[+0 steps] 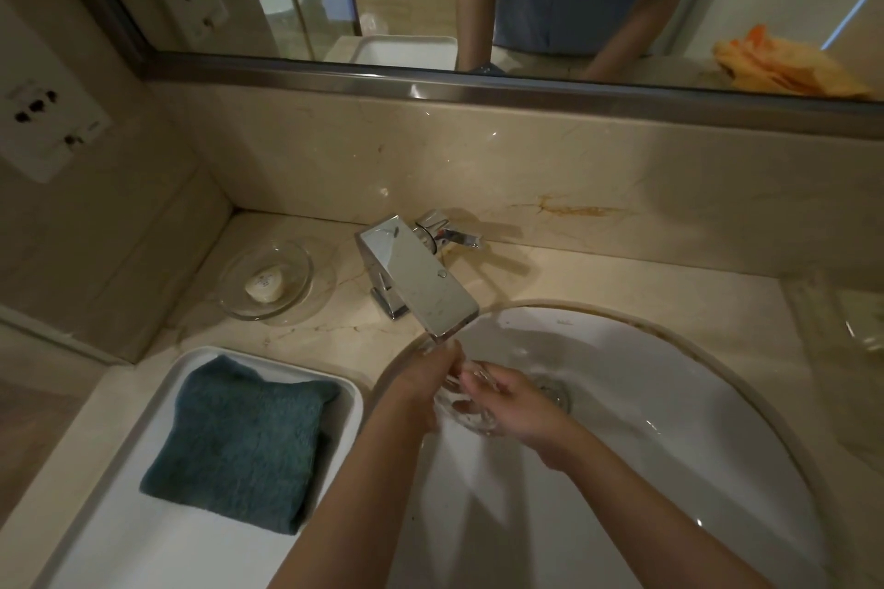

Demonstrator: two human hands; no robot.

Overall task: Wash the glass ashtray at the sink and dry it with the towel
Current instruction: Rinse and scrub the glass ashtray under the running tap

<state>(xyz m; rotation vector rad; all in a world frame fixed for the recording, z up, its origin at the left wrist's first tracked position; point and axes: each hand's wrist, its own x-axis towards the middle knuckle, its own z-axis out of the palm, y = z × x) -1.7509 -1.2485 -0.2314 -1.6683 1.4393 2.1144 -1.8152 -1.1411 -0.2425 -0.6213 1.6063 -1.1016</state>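
Item: clear round glass ashtray (466, 402), held low in the white oval sink basin (669, 421), directly beneath the spout of the square chrome tap (421, 275). We saw it only as a pale, glinting shape between the two hands; its rim and any notches were too blurred to make out.

Hold: the left hand (425, 378) had fingers curled over the ashtray's upper edge, and the right hand (509, 402) cupped it from the far side with fingers wrapped round it. Both gripped the glass — neither hand was spread flat.

Handling, as we judged it: rigid, fairly heavy for its size, brittle against the ceramic basin, and slippery while wet. We would take it by the thick rim with fingers on opposite sides, never by a wet flat face, and keep it low over the basin.

Drying item: folded dark teal terry towel (239, 440), lying in a white rectangular tray (143, 536) on the beige marble counter (598, 282), to the left of the basin — soft, absorbent, a surer grip for wet glass.

Also present: a shallow clear glass dish (268, 282) holding a small pale soap bar (263, 287); a crumpled orange cloth (784, 65) seen in the mirror.

Writing: a faint mark on the soap and a small mark at the basin's back rim, neither legible.
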